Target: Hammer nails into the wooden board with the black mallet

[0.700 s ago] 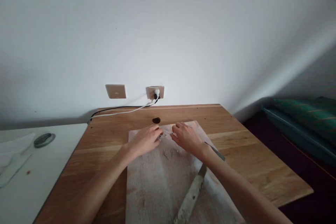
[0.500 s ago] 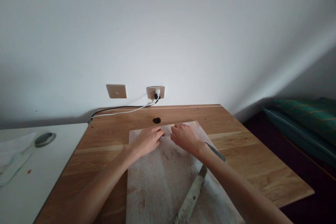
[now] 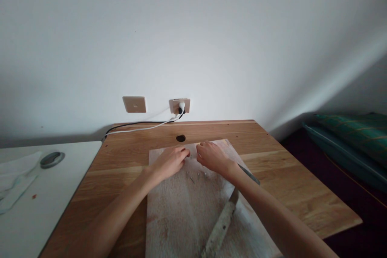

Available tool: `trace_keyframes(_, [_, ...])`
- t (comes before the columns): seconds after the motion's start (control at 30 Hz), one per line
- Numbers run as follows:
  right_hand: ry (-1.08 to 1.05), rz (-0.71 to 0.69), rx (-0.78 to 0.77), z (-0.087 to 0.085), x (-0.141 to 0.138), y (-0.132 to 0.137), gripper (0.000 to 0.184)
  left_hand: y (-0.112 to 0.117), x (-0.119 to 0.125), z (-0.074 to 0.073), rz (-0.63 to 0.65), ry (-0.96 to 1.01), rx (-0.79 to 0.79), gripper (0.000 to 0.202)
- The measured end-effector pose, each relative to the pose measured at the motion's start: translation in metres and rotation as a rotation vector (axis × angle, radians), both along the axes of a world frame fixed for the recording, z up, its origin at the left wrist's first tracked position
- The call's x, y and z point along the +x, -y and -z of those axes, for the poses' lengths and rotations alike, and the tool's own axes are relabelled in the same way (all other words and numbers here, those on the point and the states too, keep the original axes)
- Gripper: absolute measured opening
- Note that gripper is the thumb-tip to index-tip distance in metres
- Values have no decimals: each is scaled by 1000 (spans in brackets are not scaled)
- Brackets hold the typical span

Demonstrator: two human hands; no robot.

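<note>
My left hand (image 3: pixel 173 160) and my right hand (image 3: pixel 213 156) rest near the far end of a pale wooden board (image 3: pixel 175 213), a small gap between them. The fingers of both are curled closed, and whatever they pinch is hidden or too small to make out. Just nearer me than the hands, several small thin nails (image 3: pixel 192 179) show on the board; some look upright, one slants. A hammer-like tool with a worn whitish handle (image 3: pixel 220 225) lies at the board's right side. My right forearm covers part of its dark metal head (image 3: pixel 250 174).
The board lies on a wooden desk (image 3: pixel 287 177) with a cable hole (image 3: pixel 180 138) at its back. Cables (image 3: pixel 142 130) run to a wall socket (image 3: pixel 185 106). A white table (image 3: pixel 60 193) adjoins on the left; green cushions (image 3: pixel 359 137) lie on the right.
Both hands keep nearly the same place and closed pose over the board. The tool and the nails show no clear movement.
</note>
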State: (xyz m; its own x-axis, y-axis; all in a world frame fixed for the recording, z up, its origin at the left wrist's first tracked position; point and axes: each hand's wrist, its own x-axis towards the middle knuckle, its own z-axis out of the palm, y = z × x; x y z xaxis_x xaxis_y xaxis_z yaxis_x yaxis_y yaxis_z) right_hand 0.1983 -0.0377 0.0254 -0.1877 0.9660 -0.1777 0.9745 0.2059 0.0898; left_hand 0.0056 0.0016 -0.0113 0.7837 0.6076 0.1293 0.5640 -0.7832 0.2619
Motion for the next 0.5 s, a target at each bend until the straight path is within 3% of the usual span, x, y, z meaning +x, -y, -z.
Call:
trace_keyframes(0.23, [-143, -27, 17, -16, 8, 9, 16, -1, 0, 2, -7, -10, 24, 33])
trace_keyframes(0.37, [-285, -157, -159, -27, 15, 30, 16, 0, -1, 2, -3, 0, 12, 30])
trace_keyframes(0.5, [-374, -279, -306, -24, 19, 49, 13, 1, -2, 1, 4, 10, -6, 24])
